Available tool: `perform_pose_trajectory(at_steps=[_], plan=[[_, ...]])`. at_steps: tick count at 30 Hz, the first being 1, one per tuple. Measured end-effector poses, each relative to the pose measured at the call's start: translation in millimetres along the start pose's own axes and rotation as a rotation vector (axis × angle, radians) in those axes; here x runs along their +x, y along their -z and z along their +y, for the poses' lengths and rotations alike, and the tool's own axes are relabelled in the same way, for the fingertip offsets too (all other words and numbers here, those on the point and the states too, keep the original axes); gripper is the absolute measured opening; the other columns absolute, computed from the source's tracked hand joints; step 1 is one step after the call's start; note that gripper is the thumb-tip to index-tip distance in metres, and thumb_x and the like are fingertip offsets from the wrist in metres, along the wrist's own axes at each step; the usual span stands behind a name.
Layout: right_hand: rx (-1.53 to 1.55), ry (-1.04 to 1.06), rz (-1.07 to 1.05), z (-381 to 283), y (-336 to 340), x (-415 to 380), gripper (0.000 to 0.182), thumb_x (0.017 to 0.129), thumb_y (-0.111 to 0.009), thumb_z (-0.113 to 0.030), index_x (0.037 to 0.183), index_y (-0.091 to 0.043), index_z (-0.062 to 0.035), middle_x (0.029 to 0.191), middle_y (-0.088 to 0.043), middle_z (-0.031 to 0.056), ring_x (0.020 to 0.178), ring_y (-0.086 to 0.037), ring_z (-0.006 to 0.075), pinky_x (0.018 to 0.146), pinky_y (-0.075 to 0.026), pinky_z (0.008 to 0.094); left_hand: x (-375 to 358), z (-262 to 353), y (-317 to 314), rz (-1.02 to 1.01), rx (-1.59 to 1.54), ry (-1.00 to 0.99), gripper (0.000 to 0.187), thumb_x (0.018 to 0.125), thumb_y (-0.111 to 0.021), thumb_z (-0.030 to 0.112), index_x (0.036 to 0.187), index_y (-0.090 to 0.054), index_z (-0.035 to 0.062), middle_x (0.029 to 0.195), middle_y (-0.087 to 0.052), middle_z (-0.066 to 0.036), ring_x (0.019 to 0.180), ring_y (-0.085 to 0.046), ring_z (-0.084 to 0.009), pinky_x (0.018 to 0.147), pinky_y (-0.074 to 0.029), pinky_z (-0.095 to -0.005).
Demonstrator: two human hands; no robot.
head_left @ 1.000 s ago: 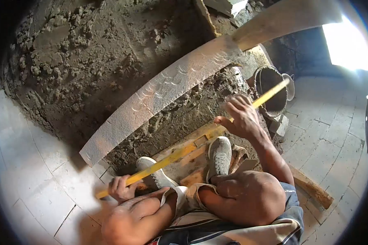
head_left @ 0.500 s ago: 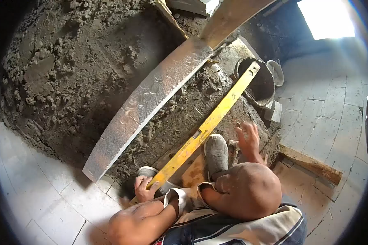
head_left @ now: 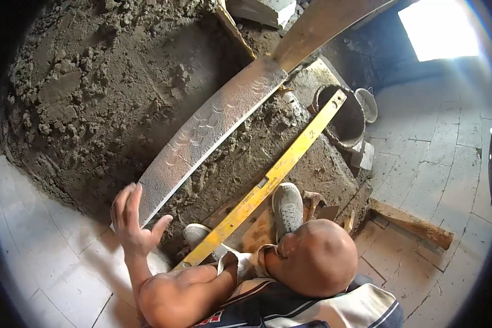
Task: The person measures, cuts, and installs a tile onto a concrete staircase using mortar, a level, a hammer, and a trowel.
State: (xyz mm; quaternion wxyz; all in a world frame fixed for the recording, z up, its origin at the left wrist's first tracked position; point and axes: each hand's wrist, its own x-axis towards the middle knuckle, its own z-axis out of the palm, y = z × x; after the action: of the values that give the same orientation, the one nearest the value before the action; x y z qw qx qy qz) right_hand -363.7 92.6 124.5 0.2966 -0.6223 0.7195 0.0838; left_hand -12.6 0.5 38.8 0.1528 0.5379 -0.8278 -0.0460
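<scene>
My left hand (head_left: 136,221) is open at the lower end of a long grey slab (head_left: 213,120), fingers spread over its left edge and thumb apart; whether it touches the slab I cannot tell. A yellow spirit level (head_left: 265,177) lies diagonally, its lower end beside my legs and its upper end over the rim of a dark bucket (head_left: 348,117). No hand is on the level. My right hand is out of view. Near my shoe (head_left: 287,206) lies a hammer (head_left: 312,201), partly hidden by my knee.
Rough grey mortar (head_left: 109,98) spreads at the upper left and under the slab. A wide board (head_left: 328,27) rises at the top. A wooden piece (head_left: 413,221) lies on the tiles (head_left: 421,164) at right. A pale container (head_left: 367,105) stands behind the bucket.
My left hand has let go of the level's lower end and moved up and left to the slab. My right hand, open near the hammer before, has left the view.
</scene>
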Motion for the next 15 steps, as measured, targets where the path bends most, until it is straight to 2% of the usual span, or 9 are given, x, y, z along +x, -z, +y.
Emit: perform_pose_trajectory(at_steps=[1,3,4,5,8,9,12,13,15], plan=[[-0.005,0.005,0.005,-1.8,10.8,6.2,0.029,0.076,-0.074,-0.041,0.082,-0.071,-0.013,0.078,-0.064,0.0115,0.082,-0.063,0.0358,0.078,-0.051,0.0471,3.6,1.2,1.4,-0.076,0.065,0.086,0.097,0.069,-0.088,0.044,0.148,-0.044,0.0088,0.133,-0.057,-0.02,0.119,-0.056,-0.0392,0.103,-0.042,-0.0536],[0.146,-0.016,-0.37,-8.5,39.3,22.8,0.036,0.076,-0.075,-0.041,0.097,-0.07,-0.0125,0.083,-0.063,0.0132,0.087,-0.062,0.039,0.08,-0.052,0.048,3.1,1.0,-0.4,-0.149,0.131,0.176,0.106,0.067,-0.089,0.043,0.154,-0.037,0.011,0.135,-0.055,-0.02,0.121,-0.054,-0.0402,0.106,-0.039,-0.055],[0.144,-0.013,-0.369,0.0,26.8,26.9,0.036,0.076,-0.075,-0.041,0.097,-0.07,-0.0125,0.083,-0.063,0.0132,0.087,-0.062,0.039,0.08,-0.052,0.048,-1.9,-2.9,-3.6,-0.232,0.131,0.268,0.111,0.065,-0.09,0.041,0.156,-0.033,0.0126,0.135,-0.056,-0.021,0.121,-0.054,-0.0413,0.107,-0.038,-0.0551],[0.233,-0.07,-0.292,15.9,4.1,27.9,0.034,0.079,-0.074,-0.039,0.098,-0.067,-0.012,0.082,-0.061,0.0122,0.085,-0.061,0.0362,0.077,-0.051,0.0462,-6.5,-7.6,-6.7,-0.316,0.132,0.361,0.116,0.063,-0.091,0.038,0.158,-0.028,0.0142,0.134,-0.056,-0.021,0.12,-0.054,-0.0424,0.108,-0.037,-0.0552],[0.495,-0.23,-0.057,82.2,-83.5,24.0,0.028,0.087,-0.071,-0.031,0.101,-0.059,-0.0104,0.079,-0.056,0.0089,0.078,-0.056,0.0276,0.07,-0.049,0.0409,-19.0,-22.0,-24.4,-0.264,0.014,0.428,0.116,0.061,-0.092,0.033,0.158,-0.03,0.0165,0.132,-0.058,-0.021,0.116,-0.055,-0.0423,0.106,-0.04,-0.0541],[0.579,-0.287,0.027,106.1,-107.2,25.6,0.026,0.089,-0.07,-0.028,0.102,-0.056,-0.0099,0.078,-0.054,0.0078,0.075,-0.054,0.0248,0.068,-0.048,0.0391,-19.7,-22.3,-24.9,-0.25,0.001,0.438,0.112,0.062,-0.092,0.024,0.157,-0.034,0.0217,0.14,-0.057,-0.018,0.122,-0.054,-0.0465,0.106,-0.042,-0.0539],[0.833,-0.463,0.29,170.5,-152.0,14.3,0.024,0.098,-0.067,-0.021,0.104,-0.047,-0.0083,0.074,-0.049,0.0046,0.068,-0.049,0.0162,0.061,-0.046,0.0338,-28.6,-31.8,-30.1,-0.216,-0.013,0.364,0.11,0.061,-0.093,0.025,0.156,-0.037,0.0231,0.143,-0.057,-0.014,0.121,-0.055,-0.048,0.106,-0.043,-0.0538],[0.832,-0.463,0.293,182.0,-146.4,16.6,0.024,0.098,-0.067,-0.021,0.104,-0.047,-0.0083,0.074,-0.049,0.0046,0.068,-0.049,0.0162,0.061,-0.046,0.0338,-28.4,-32.0,-30.9,-0.214,-0.014,0.363,0.11,0.061,-0.093,0.025,0.156,-0.037,0.0231,0.143,-0.057,-0.014,0.121,-0.055,-0.048,0.106,-0.043,-0.0538],[0.427,-0.093,0.556,197.7,-127.3,40.7,0.028,0.093,-0.067,-0.014,0.113,-0.048,-0.0083,0.069,-0.055,0.0071,0.057,-0.053,0.0194,0.053,-0.045,0.0371,-29.1,-31.1,-31.4,-0.206,0.026,0.339,0.109,0.06,-0.093,0.026,0.155,-0.04,0.0251,0.145,-0.057,-0.011,0.122,-0.055,-0.0493,0.106,-0.044,-0.0537]])
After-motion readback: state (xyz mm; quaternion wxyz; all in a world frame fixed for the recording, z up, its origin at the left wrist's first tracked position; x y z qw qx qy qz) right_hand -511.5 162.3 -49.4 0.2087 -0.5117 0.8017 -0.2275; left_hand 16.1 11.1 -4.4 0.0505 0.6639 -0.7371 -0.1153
